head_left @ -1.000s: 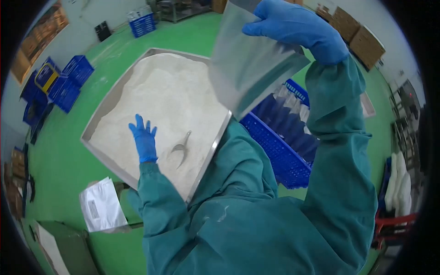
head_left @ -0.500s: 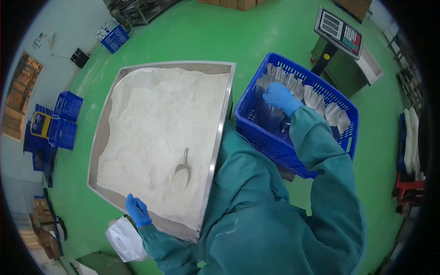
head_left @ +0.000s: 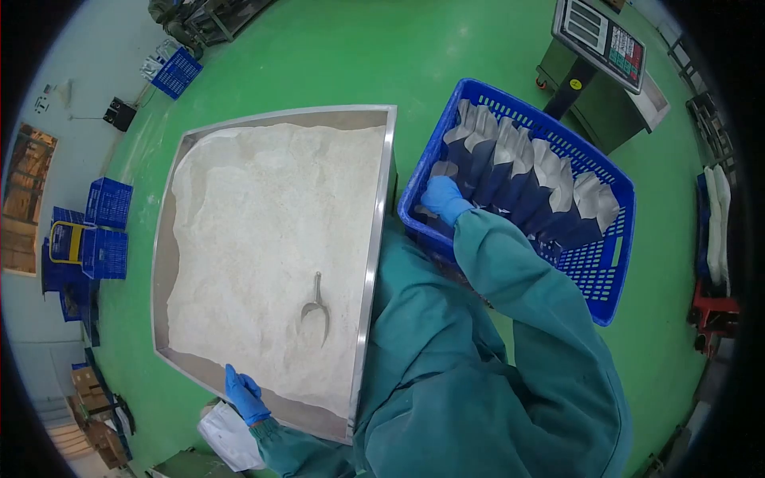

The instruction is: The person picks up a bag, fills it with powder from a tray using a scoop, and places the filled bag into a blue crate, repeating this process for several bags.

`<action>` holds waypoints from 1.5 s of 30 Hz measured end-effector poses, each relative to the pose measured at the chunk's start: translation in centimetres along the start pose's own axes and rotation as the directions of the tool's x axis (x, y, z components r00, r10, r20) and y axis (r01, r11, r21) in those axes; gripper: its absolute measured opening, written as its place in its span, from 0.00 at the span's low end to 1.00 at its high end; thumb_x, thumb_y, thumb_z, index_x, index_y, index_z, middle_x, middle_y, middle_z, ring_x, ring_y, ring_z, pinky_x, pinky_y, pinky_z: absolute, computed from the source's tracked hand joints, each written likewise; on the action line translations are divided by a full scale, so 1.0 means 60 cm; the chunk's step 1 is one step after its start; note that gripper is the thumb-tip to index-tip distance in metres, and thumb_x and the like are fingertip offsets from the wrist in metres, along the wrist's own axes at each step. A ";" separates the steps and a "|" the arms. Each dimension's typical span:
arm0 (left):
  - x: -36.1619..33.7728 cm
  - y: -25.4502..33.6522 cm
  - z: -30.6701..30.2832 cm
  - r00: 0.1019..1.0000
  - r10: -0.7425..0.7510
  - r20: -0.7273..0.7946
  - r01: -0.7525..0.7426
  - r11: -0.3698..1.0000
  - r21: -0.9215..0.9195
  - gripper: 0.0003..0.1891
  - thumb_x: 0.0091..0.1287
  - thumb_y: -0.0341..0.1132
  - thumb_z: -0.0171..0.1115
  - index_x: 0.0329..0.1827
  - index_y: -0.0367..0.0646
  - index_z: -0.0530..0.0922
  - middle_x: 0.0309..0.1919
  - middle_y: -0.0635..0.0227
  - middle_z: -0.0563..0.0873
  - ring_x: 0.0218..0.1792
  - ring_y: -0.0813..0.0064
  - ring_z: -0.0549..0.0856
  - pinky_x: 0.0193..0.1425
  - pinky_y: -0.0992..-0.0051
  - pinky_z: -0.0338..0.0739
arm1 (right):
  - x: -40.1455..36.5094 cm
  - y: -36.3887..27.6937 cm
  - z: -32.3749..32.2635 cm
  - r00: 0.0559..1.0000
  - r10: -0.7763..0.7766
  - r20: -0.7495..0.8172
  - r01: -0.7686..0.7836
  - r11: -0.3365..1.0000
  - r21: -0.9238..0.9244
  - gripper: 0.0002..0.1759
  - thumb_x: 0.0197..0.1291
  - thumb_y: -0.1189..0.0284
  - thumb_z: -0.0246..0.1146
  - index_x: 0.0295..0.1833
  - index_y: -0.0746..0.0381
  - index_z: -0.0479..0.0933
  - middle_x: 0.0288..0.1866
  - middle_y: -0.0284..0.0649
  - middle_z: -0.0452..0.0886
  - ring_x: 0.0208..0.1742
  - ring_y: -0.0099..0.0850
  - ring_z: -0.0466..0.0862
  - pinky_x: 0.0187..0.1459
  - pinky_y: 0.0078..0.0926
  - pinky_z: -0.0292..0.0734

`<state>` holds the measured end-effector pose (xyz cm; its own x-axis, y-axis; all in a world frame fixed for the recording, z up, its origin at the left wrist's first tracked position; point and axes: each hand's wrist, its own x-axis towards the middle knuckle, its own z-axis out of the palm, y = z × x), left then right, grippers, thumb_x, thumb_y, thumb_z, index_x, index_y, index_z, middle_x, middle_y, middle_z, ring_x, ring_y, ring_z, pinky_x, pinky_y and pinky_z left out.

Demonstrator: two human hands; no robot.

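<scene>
My right hand [head_left: 445, 199], in a blue glove, is inside the left end of a blue plastic crate [head_left: 613, 307]. Its fingers are closed on a pouch [head_left: 444, 169], whose grey top edge shows above the glove; the fingertips are partly hidden. Beside it stand several dark blue pouches with silvery tops [head_left: 550, 167], upright in a row. My left hand [head_left: 245, 394], also gloved, is at the near-left rim of a metal tub [head_left: 386, 171], fingers apart and holding nothing visible. A metal scoop [head_left: 316, 307] rests on the pale powder [head_left: 263, 231] filling the tub.
A scale display [head_left: 599, 44] on a post stands behind the crate. White bags [head_left: 229, 436] lie below the tub's near-left corner. Blue crates [head_left: 106, 227] are stacked at the left wall, and a red pallet jack [head_left: 713, 315] is at the far right.
My right hand has moved left and toward me within the crate, and the pouch row shows more fully. My left hand's fingers have spread a little. The view has shifted slightly.
</scene>
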<state>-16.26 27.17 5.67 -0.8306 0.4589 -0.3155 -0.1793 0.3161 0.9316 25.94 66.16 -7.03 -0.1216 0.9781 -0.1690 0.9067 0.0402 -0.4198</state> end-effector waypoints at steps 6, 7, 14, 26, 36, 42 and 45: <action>0.000 -0.005 0.029 0.996 0.091 0.023 -0.093 0.979 0.181 0.23 0.68 0.49 0.53 0.14 0.51 0.62 0.06 0.75 0.64 0.06 0.84 0.60 0.10 0.81 0.50 | -0.022 -0.024 -0.022 0.996 -0.078 -0.045 0.079 0.996 0.032 0.13 0.43 0.67 0.58 0.27 0.68 0.80 0.28 0.56 0.80 0.34 0.51 0.81 0.40 0.45 0.76; -0.002 -0.003 0.036 0.995 0.093 0.029 -0.096 0.979 0.181 0.23 0.68 0.49 0.53 0.14 0.51 0.62 0.06 0.75 0.64 0.06 0.84 0.60 0.10 0.81 0.50 | -0.020 -0.014 -0.008 0.996 -0.073 -0.049 0.075 0.997 0.032 0.13 0.43 0.67 0.58 0.27 0.68 0.80 0.28 0.56 0.80 0.34 0.51 0.81 0.40 0.45 0.76; -0.010 0.003 0.048 0.993 0.110 0.052 -0.118 0.970 0.213 0.23 0.67 0.50 0.53 0.16 0.50 0.64 0.07 0.74 0.64 0.07 0.84 0.61 0.10 0.81 0.52 | -0.024 -0.030 -0.021 0.995 -0.096 0.009 0.096 0.995 0.037 0.13 0.44 0.66 0.59 0.29 0.66 0.81 0.30 0.55 0.80 0.34 0.51 0.82 0.40 0.44 0.77; -0.002 0.024 0.022 0.951 0.167 0.261 -0.186 0.981 0.051 0.27 0.70 0.58 0.40 0.29 0.42 0.72 0.20 0.65 0.77 0.19 0.77 0.74 0.23 0.78 0.66 | -0.105 0.009 -0.152 0.999 0.038 0.024 -0.044 0.910 0.411 0.30 0.61 0.48 0.51 0.35 0.68 0.76 0.28 0.46 0.79 0.35 0.39 0.83 0.37 0.36 0.75; -0.258 0.130 0.235 0.362 0.846 0.392 -0.928 0.289 0.235 0.33 0.69 0.50 0.41 0.72 0.39 0.50 0.71 0.57 0.56 0.72 0.60 0.51 0.74 0.61 0.42 | -0.434 -0.451 -0.050 0.751 -0.616 0.238 -0.519 -0.327 0.790 0.35 0.66 0.45 0.40 0.68 0.60 0.58 0.66 0.42 0.65 0.58 0.35 0.73 0.60 0.36 0.68; -0.108 0.014 -0.001 0.898 0.437 -0.044 -0.411 0.872 0.265 0.28 0.68 0.43 0.52 0.67 0.38 0.59 0.63 0.55 0.65 0.49 0.68 0.74 0.50 0.71 0.70 | -0.415 -0.340 -0.240 0.476 -0.865 0.157 -0.347 -0.020 0.938 0.29 0.66 0.48 0.45 0.63 0.58 0.58 0.56 0.52 0.75 0.42 0.44 0.83 0.43 0.35 0.79; -0.108 0.004 -0.024 0.944 0.329 -0.002 -0.325 0.934 0.148 0.18 0.66 0.41 0.57 0.49 0.37 0.69 0.44 0.60 0.74 0.30 0.77 0.73 0.32 0.77 0.68 | -0.315 -0.218 -0.217 0.860 -0.439 0.261 -0.232 0.119 0.965 0.16 0.61 0.57 0.58 0.41 0.60 0.73 0.29 0.42 0.80 0.26 0.34 0.82 0.28 0.30 0.79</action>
<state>-11.69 23.07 8.18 -0.8444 0.5356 0.0092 0.1807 0.2688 0.9461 21.60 49.83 13.25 -0.6079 0.7700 -0.1939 -0.2538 -0.4198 -0.8714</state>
